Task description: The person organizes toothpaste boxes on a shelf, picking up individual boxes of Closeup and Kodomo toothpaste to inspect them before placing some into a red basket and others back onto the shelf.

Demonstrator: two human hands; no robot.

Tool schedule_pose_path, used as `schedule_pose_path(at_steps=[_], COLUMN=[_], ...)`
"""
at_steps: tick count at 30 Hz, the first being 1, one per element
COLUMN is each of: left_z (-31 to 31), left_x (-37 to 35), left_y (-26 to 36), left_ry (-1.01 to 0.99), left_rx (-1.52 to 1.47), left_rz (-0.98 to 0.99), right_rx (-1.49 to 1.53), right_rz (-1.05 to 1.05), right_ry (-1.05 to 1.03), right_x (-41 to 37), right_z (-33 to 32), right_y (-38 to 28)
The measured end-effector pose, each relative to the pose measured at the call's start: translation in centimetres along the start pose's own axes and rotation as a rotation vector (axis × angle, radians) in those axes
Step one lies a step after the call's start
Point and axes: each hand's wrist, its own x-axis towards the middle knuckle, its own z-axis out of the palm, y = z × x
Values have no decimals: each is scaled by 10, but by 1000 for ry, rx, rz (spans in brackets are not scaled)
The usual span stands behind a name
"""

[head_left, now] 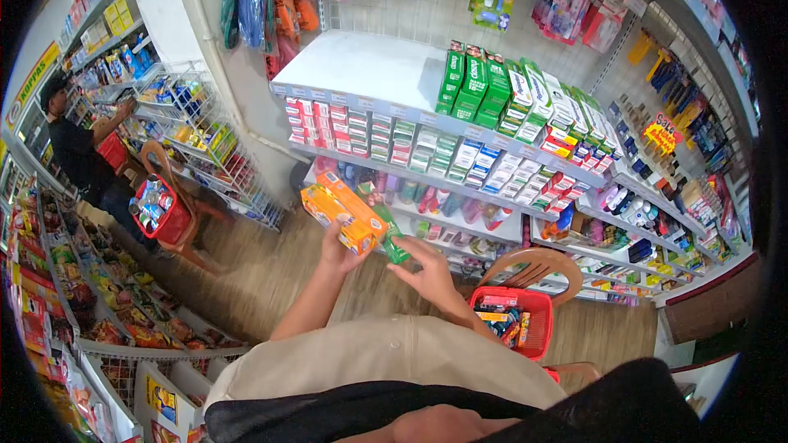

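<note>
Shop shelves (361, 66) w/ toothpaste boxes behind. Left hand (335, 248) clamped on orange boxes (341, 209); right hand (428, 275) touched green box (392, 239), grip unclear. Red basket (538, 305) nearby.

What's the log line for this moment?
left hand: holds orange boxes | right hand: touches green box | basket: on chair

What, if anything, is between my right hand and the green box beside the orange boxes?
Nothing visible. The right hand touches the green box with its fingertips, and the box lies against the orange boxes gripped in the left hand.
</note>
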Motion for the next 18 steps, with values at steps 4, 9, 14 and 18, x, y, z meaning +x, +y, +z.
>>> schedule_pose_path(at_steps=[4, 9, 14, 18], left_z=[-8, -44, -14, -3], left_x=[-4, -4, 1, 0], left_y=[10, 19, 26, 30], left_ry=[10, -38, -133, -148], left_rx=[-116, -76, -69, -74], left_rz=[2, -17, -17, -27], right_rx=[113, 111, 279, 626], right_rz=[149, 51, 95, 280], right_ry=[172, 271, 353, 494], right_x=[-4, -6, -10, -9], right_z=[14, 15, 15, -3], right_y=[15, 28, 28, 43])
